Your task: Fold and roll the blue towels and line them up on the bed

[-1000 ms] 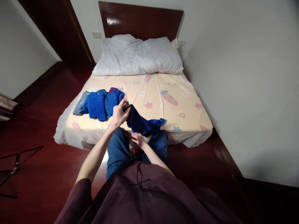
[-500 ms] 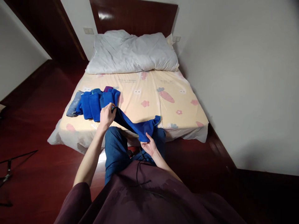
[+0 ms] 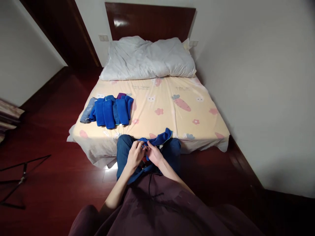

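A blue towel (image 3: 160, 139) with a thin green edge is bunched between my hands, above my lap. Its loose end points right, at the front edge of the bed. My left hand (image 3: 135, 154) is closed on the towel's near end, fingers bent. Close beside it, my right hand (image 3: 155, 154) grips the same towel with the thumb on top. The part between my fingers is mostly hidden. On the bed to the left lies a group of folded blue towels (image 3: 108, 113), with a purple folded cloth (image 3: 121, 95) behind and a grey-blue folded bundle (image 3: 87, 111) at the left end.
The bed (image 3: 162, 98) has a pale yellow sheet with carrot and flower prints. A white quilt (image 3: 150, 59) lies against the dark headboard (image 3: 150, 21). A black metal stand (image 3: 24, 173) is on the red floor at left. Curtain fabric (image 3: 10, 114) hangs at the left edge.
My hands have come together over my lap; the left moved right and down with its end of the towel. The stretched towel is now bunched. The view has shifted left.
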A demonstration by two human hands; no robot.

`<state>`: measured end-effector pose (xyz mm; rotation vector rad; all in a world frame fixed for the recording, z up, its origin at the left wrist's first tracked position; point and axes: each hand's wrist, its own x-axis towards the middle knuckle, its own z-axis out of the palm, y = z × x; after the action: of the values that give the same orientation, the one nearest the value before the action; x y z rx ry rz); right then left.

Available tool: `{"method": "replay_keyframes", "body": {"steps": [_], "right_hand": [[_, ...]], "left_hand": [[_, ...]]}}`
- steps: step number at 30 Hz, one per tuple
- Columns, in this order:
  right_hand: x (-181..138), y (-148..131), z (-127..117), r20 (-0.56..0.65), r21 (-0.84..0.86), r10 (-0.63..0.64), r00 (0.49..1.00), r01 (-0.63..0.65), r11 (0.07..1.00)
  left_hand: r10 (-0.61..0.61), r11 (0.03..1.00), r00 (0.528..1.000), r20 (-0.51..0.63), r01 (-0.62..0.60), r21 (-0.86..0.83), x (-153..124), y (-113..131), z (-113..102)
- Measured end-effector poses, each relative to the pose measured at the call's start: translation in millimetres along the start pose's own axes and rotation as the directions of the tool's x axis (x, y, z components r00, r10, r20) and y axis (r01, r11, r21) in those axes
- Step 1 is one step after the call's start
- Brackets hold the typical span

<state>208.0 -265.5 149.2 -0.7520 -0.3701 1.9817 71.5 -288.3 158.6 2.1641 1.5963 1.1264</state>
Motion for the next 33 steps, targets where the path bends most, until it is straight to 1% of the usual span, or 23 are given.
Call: {"method": "replay_keyframes", "body": {"steps": [2,5,9,12,15,18,21,24,26,28,30,33], "right_hand": [[-2.6,-2.0,2.6,0.022,-0.033,-0.021,1.000,0.021,0.999],[-4.4,-6.5,4.2,0.030,-0.041,-0.045,0.999,0.046,0.998],[-4.8,-10.3,2.6,-0.003,-0.068,-0.054,0.999,0.053,0.996],[-4.5,-11.8,1.0,-0.040,-0.089,-0.079,0.996,0.075,0.993],[-3.0,-16.0,-0.7,-0.074,-0.094,-0.148,0.986,0.140,0.986],[0.6,-26.9,-4.3,-0.117,-0.140,-0.222,0.968,0.205,0.969],[5.8,-42.4,-8.7,-0.166,-0.154,-0.268,0.949,0.244,0.958],[7.7,-54.8,-10.1,-0.237,-0.095,-0.332,0.913,0.318,0.943],[5.1,-59.7,-8.9,-0.265,-0.058,-0.388,0.883,0.387,0.920],[0.5,-63.9,-7.0,-0.264,-0.014,-0.427,0.865,0.439,0.898],[-3.4,-69.8,-5.4,-0.258,0.023,-0.433,0.864,0.453,0.891],[-3.7,-82.5,-3.1,-0.271,0.032,-0.450,0.851,0.476,0.879]], "left_hand": [[-0.056,0.998,0.997,-0.058,0.055,-0.016,7.1,-7.5,3.1],[-0.097,0.993,0.994,-0.044,0.093,-0.077,18.6,-12.8,3.3],[-0.075,0.990,0.997,-0.018,0.073,-0.120,22.7,-10.3,4.8],[-0.038,0.996,0.998,-0.042,0.034,-0.087,21.5,-7.0,7.5],[-0.007,0.997,0.997,-0.077,0.002,-0.071,25.1,-4.1,8.4],[-0.018,0.996,0.994,-0.106,0.008,-0.089,37.7,0.8,5.3],[-0.001,0.996,0.995,-0.097,-0.007,-0.087,57.9,8.4,-3.8],[0.121,0.992,0.992,-0.027,-0.122,-0.033,79.6,16.4,-20.4],[0.232,0.971,0.970,0.065,-0.235,0.039,92.2,20.0,-35.9],[0.328,0.930,0.926,0.187,-0.351,0.105,103.4,21.0,-54.2],[0.388,0.887,0.873,0.297,-0.441,0.138,114.2,19.3,-73.5],[0.433,0.826,0.810,0.396,-0.532,0.186,131.9,15.3,-100.0]]}}
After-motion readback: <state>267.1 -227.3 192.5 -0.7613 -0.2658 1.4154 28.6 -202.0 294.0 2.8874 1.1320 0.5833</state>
